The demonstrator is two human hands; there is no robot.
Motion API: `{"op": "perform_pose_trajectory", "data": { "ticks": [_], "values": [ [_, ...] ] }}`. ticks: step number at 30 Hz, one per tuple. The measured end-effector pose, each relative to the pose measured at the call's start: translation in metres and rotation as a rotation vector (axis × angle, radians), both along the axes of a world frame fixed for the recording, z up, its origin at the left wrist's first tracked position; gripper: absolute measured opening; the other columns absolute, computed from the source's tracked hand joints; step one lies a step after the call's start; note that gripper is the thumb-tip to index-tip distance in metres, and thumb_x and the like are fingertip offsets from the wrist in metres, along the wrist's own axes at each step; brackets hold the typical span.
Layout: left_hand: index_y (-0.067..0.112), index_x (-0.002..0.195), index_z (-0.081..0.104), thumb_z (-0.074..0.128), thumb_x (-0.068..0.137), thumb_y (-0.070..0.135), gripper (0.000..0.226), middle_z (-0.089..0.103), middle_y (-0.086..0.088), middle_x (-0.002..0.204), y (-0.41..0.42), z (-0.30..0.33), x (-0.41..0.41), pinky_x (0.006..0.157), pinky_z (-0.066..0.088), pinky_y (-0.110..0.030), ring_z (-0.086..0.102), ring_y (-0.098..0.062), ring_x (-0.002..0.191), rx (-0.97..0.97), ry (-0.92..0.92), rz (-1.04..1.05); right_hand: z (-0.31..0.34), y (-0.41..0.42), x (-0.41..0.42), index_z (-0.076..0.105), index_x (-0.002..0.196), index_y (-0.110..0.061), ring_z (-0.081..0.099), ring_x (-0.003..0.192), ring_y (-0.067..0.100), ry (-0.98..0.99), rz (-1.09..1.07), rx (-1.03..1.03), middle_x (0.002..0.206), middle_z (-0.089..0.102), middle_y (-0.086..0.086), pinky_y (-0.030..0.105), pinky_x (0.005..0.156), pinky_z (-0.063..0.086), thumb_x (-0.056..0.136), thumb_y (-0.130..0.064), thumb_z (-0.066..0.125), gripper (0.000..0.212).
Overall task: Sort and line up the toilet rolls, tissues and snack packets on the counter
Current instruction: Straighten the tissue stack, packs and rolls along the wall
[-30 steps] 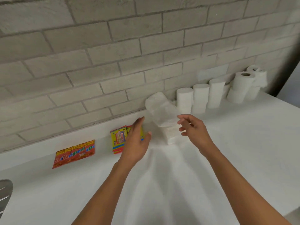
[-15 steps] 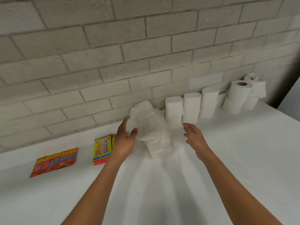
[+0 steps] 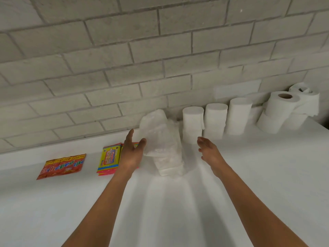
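Observation:
A clear plastic pack of white tissues [image 3: 162, 145] lies on the white counter [image 3: 178, 202] near the wall. My left hand [image 3: 131, 152] rests against its left side, fingers spread, thumb touching the plastic. My right hand [image 3: 209, 152] hovers open a little to the right of the pack, not touching it. Three white toilet rolls [image 3: 214, 120] stand in a row against the wall just right of the pack. A yellow and pink snack packet [image 3: 109, 160] is partly hidden behind my left hand. A strip of red snack packets [image 3: 61, 166] lies further left.
At the far right, open toilet rolls [image 3: 281, 111] are stacked loosely, one with a visible cardboard core. A grey brick wall [image 3: 142, 59] runs along the back of the counter.
My left hand has closed in on the tissue pack's left side, and my right hand has drawn away from it to the right. The view has shifted slightly.

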State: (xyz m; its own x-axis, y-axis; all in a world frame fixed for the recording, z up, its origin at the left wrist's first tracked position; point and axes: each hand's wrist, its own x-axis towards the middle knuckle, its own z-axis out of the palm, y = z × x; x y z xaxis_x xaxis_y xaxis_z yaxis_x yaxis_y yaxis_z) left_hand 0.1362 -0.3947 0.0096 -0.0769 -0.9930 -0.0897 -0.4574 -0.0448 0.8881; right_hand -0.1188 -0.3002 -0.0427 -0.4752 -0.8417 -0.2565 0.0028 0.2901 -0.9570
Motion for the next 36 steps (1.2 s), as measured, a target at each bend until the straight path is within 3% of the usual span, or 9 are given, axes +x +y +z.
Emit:
{"op": "perform_pose_trajectory", "data": {
  "ticks": [4,6,9,12,16,25,30,34,36],
  "values": [
    [0.037,0.154,0.027,0.055,0.098,0.042,0.063,0.050,0.014,0.121,0.001,-0.003,-0.006,0.073,0.040,-0.022,0.046,-0.013,0.107,0.030,0.032,0.033,-0.005,-0.009,0.002,0.038,0.151,-0.027,0.042,0.140,0.020,-0.027,0.041,0.048,0.154,0.042,-0.005,0.048,0.118,0.032,0.100,-0.053,0.042,0.057],
    [0.036,0.155,0.027,0.056,0.098,0.042,0.064,0.051,0.012,0.129,0.001,-0.005,-0.009,0.082,0.039,-0.023,0.045,-0.012,0.110,0.048,0.052,0.031,-0.007,-0.012,0.004,0.036,0.152,-0.027,0.040,0.142,0.020,-0.043,0.062,0.062,0.156,0.039,-0.006,0.048,0.119,0.031,0.100,-0.055,0.041,0.059],
    [0.035,0.155,0.028,0.058,0.097,0.044,0.067,0.039,0.008,0.154,-0.002,-0.011,-0.011,0.099,0.035,-0.029,0.045,-0.017,0.133,0.082,0.074,0.023,-0.006,-0.017,0.010,0.033,0.153,-0.028,0.037,0.144,0.019,-0.069,0.093,0.072,0.157,0.036,-0.006,0.048,0.120,0.029,0.099,-0.058,0.040,0.062],
    [0.039,0.153,0.030,0.063,0.092,0.048,0.070,0.037,0.009,0.157,-0.005,-0.014,-0.014,0.112,0.039,-0.043,0.044,-0.015,0.137,0.151,0.179,0.035,-0.003,-0.025,0.017,0.031,0.154,-0.029,0.033,0.145,0.018,-0.110,0.125,0.076,0.159,0.033,-0.008,0.047,0.121,0.026,0.100,-0.059,0.037,0.062],
    [0.039,0.152,0.033,0.062,0.094,0.041,0.065,0.035,0.014,0.157,-0.007,-0.016,-0.022,0.111,0.042,-0.047,0.043,-0.011,0.137,0.229,0.309,0.074,0.000,-0.036,0.029,0.027,0.155,-0.030,0.029,0.148,0.017,-0.154,0.161,0.082,0.161,0.028,-0.008,0.046,0.122,0.022,0.100,-0.061,0.033,0.064],
    [0.046,0.151,0.029,0.063,0.091,0.047,0.069,0.047,0.018,0.143,-0.012,-0.022,-0.031,0.110,0.042,-0.048,0.051,-0.016,0.129,0.268,0.317,0.074,0.001,-0.052,0.037,0.023,0.156,-0.032,0.022,0.150,0.018,-0.216,0.174,0.114,0.163,0.023,-0.008,0.046,0.121,0.018,0.098,-0.066,0.030,0.068],
    [0.051,0.132,0.044,0.061,0.094,0.043,0.043,0.060,0.021,0.125,-0.005,-0.027,-0.044,0.097,0.048,-0.052,0.060,-0.012,0.112,0.322,0.400,0.033,-0.010,-0.060,0.048,0.045,0.145,-0.032,0.056,0.128,0.020,-0.304,0.243,0.106,0.143,0.057,-0.003,0.043,0.113,0.039,0.086,-0.081,0.032,0.078],
    [0.047,0.129,0.051,0.061,0.094,0.037,0.038,0.067,0.015,0.119,-0.001,-0.030,-0.058,0.089,0.057,-0.050,0.067,-0.014,0.108,0.287,0.465,0.033,-0.013,-0.061,0.053,0.058,0.130,-0.031,0.068,0.110,0.018,-0.380,0.228,0.040,0.121,0.071,-0.001,0.035,0.092,0.054,0.099,-0.066,0.029,0.055],
    [0.046,0.130,0.052,0.062,0.091,0.037,0.040,0.069,0.012,0.119,-0.001,-0.030,-0.063,0.094,0.056,-0.050,0.068,-0.016,0.108,0.267,0.465,0.013,-0.018,-0.059,0.052,0.059,0.132,-0.028,0.069,0.109,0.018,-0.395,0.255,0.020,0.122,0.071,0.002,0.035,0.092,0.054,0.102,-0.059,0.033,0.050]
  ]
}}
